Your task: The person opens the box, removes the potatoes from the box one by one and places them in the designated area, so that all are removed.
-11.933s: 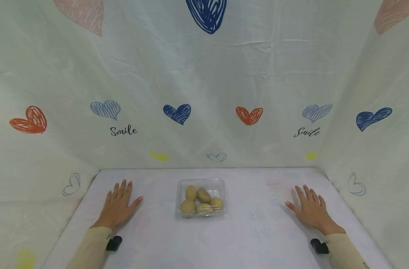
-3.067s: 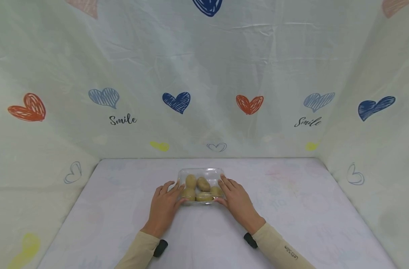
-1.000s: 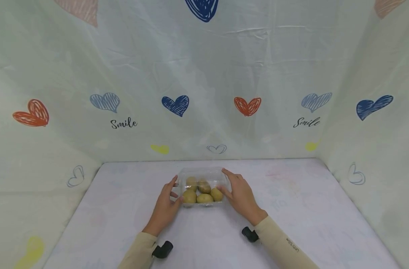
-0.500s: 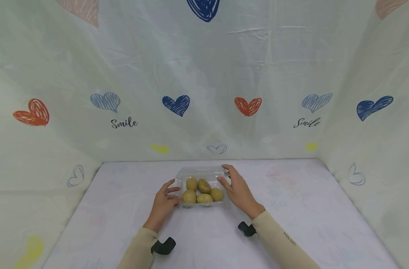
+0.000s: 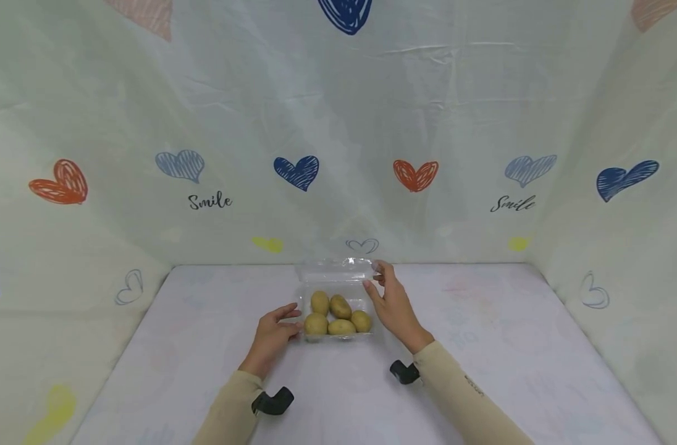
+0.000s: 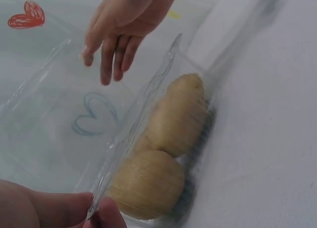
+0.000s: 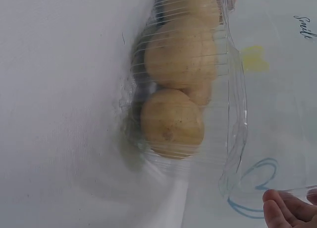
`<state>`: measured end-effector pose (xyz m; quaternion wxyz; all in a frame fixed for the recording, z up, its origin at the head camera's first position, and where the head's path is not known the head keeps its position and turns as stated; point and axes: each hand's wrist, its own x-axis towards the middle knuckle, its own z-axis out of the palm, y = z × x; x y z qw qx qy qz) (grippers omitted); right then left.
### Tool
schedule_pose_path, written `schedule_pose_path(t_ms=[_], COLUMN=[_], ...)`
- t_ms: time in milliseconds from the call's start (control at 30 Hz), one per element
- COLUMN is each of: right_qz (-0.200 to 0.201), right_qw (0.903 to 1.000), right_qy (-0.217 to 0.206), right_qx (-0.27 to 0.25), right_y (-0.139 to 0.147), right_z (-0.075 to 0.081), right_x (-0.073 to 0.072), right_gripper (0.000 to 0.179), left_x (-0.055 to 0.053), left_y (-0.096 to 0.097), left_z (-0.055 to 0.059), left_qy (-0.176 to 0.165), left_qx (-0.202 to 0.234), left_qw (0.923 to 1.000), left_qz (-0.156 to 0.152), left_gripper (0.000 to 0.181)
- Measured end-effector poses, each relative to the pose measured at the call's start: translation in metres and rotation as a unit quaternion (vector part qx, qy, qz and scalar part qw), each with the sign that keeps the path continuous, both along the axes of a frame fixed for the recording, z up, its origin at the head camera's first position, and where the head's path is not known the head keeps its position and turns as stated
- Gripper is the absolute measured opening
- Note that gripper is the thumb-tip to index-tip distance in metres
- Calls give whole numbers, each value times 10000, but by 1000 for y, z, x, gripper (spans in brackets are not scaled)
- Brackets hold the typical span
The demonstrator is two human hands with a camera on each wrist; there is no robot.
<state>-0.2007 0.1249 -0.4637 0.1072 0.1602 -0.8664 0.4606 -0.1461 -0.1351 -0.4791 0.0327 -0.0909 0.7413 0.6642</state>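
A clear plastic container (image 5: pixel 299 339) sits on the table with several potatoes (image 5: pixel 340 307) in it, its hinged lid (image 5: pixel 335 272) raised toward the back. At the container's left side is my left hand (image 5: pixel 273 337); in the left wrist view its thumb and finger pinch the clear rim (image 6: pixel 99 186). My right hand (image 5: pixel 396 306) is at the right end of the lid, fingers bent at the lid's edge and thumb spread lower. The right wrist view shows its fingertips (image 7: pixel 272 201) at the lid edge. Ribbed walls partly blur the potatoes in both wrist views.
The white table (image 5: pixel 205 346) ends at a hanging white cloth backdrop (image 5: pixel 355 123) printed with hearts and "Smile", just behind the raised lid. Similar cloth walls flank both sides. A black wrist device (image 5: pixel 273 402) is on each forearm.
Both hands came in from the table's sides to the container. The lid, earlier down over the potatoes, has swung up and back with my right hand; my left hand stayed at the left side.
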Motion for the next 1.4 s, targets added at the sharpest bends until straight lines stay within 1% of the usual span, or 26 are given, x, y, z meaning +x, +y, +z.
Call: schedule_pose_path(t_ms=[133,300,433,633,733,900,1033,1133,1233,1400], right_qz=[-67,-69,-85,2,50,168,399,653,870,1066], right_qw=[9999,9997,9994,9984,9983,9987,9957,9896,9807,9655], right_qy=[48,-92,-232,-551,-578,-353,-104,136,464,857], right_qx=[-74,-229,-258,-161,-43,330,824,1274,1690,2217], right_y=[-2,-5,-6,-5,-5,-4,-2,-1,1,3], right_z=[0,0,0,1,1,-2,-4,-4,-7,-10], right_x=[-1,-3,-4,-3,-3,0,4,6,6,7], right_gripper=[63,75,84,96,97,93,84,75,68,65], left_x=[0,0,-1,-1,-1,-1,0,0,0,-1], left_y=[0,0,-1,0,0,0,0,-1,-1,-1], left_z=[-1,-2,-1,-2,-2,-3,-2,-2,-2,-2], left_qy=[-62,-120,-179,-176,-164,-157,-189,-209,-228,-272], left_qx=[130,143,148,204,246,301,317,326,335,363], left_qw=[9999,9998,9997,9996,9995,9994,9993,9992,9992,9990], left_qz=[44,64,81,76,84,104,80,55,55,59], left_gripper=[51,50,51,49,48,47,48,49,49,49])
